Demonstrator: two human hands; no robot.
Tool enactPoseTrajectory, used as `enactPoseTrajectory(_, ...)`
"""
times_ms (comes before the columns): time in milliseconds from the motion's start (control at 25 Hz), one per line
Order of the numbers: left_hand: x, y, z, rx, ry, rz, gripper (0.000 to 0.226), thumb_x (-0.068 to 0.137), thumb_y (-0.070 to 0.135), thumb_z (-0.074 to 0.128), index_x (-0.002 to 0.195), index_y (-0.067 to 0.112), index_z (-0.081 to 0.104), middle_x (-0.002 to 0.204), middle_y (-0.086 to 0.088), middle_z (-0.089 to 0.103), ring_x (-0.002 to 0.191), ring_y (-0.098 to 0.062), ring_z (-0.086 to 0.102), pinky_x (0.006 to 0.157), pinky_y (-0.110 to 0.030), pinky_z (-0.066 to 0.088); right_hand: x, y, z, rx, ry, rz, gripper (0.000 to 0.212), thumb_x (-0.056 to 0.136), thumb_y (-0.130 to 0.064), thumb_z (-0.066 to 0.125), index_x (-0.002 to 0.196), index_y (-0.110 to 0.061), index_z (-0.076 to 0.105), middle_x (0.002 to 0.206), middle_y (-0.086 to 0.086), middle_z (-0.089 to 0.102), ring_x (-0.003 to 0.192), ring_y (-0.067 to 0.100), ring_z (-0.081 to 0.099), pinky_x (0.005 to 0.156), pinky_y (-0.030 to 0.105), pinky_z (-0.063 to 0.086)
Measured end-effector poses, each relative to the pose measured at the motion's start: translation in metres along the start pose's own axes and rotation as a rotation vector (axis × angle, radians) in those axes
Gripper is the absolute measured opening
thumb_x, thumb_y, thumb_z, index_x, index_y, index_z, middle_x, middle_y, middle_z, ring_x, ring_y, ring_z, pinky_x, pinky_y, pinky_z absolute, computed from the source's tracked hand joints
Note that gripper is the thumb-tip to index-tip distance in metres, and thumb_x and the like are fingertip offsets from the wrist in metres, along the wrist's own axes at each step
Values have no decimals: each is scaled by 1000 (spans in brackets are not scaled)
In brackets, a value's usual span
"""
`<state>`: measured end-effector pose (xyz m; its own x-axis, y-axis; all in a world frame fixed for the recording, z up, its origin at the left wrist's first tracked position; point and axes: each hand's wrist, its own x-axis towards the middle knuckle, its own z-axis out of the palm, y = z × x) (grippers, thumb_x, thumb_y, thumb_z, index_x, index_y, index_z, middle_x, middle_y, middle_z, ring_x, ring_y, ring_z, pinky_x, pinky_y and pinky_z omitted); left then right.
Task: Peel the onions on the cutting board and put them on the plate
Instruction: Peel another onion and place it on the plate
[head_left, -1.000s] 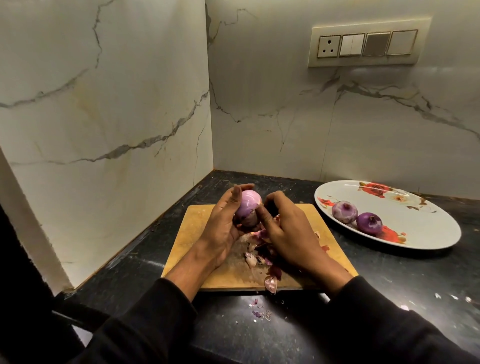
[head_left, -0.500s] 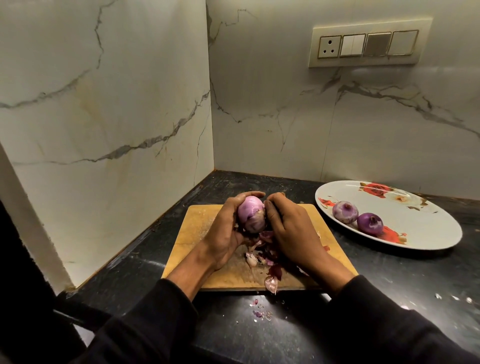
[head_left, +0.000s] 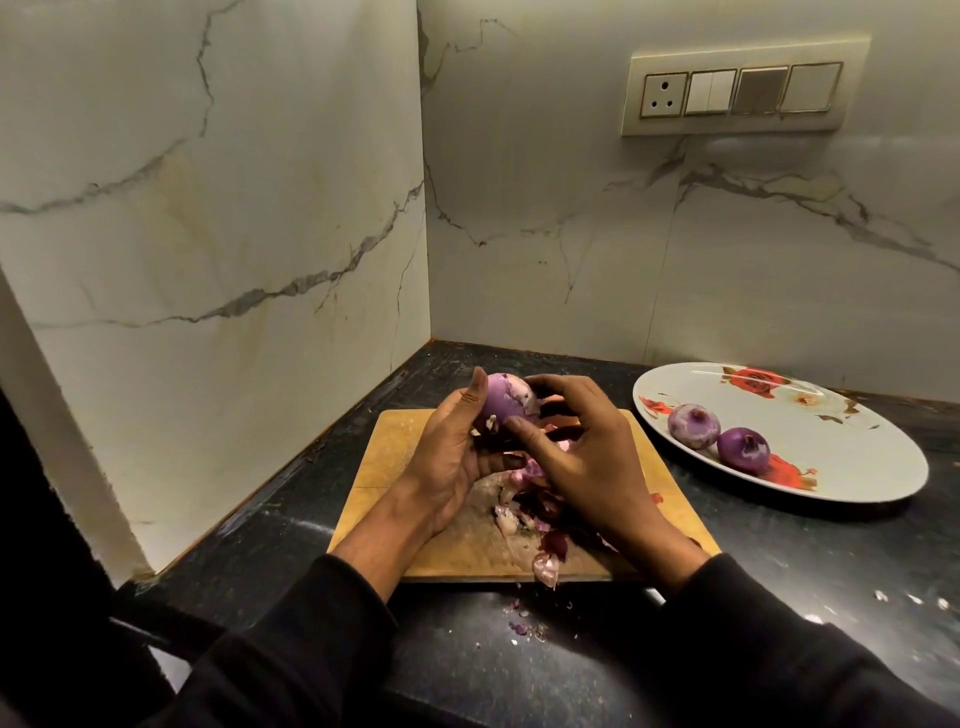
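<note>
Round purple onion gripped by left hand above wooden cutting board; skin pinched by right hand fingers. Peeling step; next, last skin stripped, onion moved to white floral plate right of board.

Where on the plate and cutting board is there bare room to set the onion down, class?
The plate is bare along its far and right side, beyond the two peeled onions near its left edge. The cutting board has a free patch at its far-left corner. Its middle and near edge are crowded with onion skins and both hands.
</note>
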<state>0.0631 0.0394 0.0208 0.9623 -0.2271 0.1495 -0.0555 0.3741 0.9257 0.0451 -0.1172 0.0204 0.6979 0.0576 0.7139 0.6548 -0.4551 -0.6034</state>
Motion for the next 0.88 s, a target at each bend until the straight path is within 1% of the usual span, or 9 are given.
enactPoseTrajectory(120,2,-2,-2,22,-6,3,60,91,58,54,126,9,59,116,-25,69,102,-37,71,78,-46,62,0,2,-2,14,23,0,46,84,-21,79,127,-15,66,115,-3,70,97,4,68,76,21,58)
enactPoseTrajectory(240,4,-4,-4,33,15,-11,74,84,64,61,130,6,56,120,-27,67,100,-37,68,87,-51,56,1,5,-2,52,35,15,40,86,-16,76,125,-13,68,109,-2,74,95,6,70,77,30,61)
enactPoseTrajectory(400,4,-5,-3,51,54,-24,74,87,67,57,126,5,60,103,-18,70,74,-22,67,60,-30,54,0,10,-3,80,25,25,27,90,-12,72,117,-12,73,94,2,76,82,17,73,67,43,61)
enactPoseTrajectory(520,4,-5,-3,69,85,-58,78,84,69,56,130,6,57,103,-19,71,73,-22,67,62,-30,49,0,8,-5,17,22,-12,23,91,-12,71,113,-10,74,90,3,76,78,14,72,65,41,61)
enactPoseTrajectory(680,1,-4,0,67,80,-43,79,83,69,58,127,5,58,105,-22,68,70,-19,68,58,-28,55,0,2,-8,-91,33,-82,17,89,-11,72,105,-7,77,84,4,75,74,9,71,63,30,58)
enactPoseTrajectory(720,0,-4,1,66,74,-35,74,84,68,58,123,5,61,104,-23,67,74,-22,69,63,-32,57,-1,1,-8,-118,39,-97,14,89,-11,73,101,-7,77,82,4,74,71,9,70,62,28,57)
enactPoseTrajectory(800,0,-5,3,67,65,-18,63,86,65,57,110,8,68,108,-25,66,92,-34,65,91,-50,52,-1,0,-7,-166,40,-116,8,88,-10,73,94,-6,77,77,4,72,66,9,67,58,21,52)
enactPoseTrajectory(840,-2,-5,5,76,64,-22,58,85,62,56,104,9,69,108,-25,66,97,-37,63,99,-56,47,-1,0,-7,-196,35,-122,6,88,-10,73,91,-6,76,75,3,71,63,8,64,57,15,48)
enactPoseTrajectory(880,-3,-3,6,93,68,-23,55,84,60,55,100,9,69,108,-25,66,98,-37,63,100,-57,47,-1,0,-6,-233,29,-127,3,87,-9,73,88,-7,75,73,2,69,60,6,60,57,10,44)
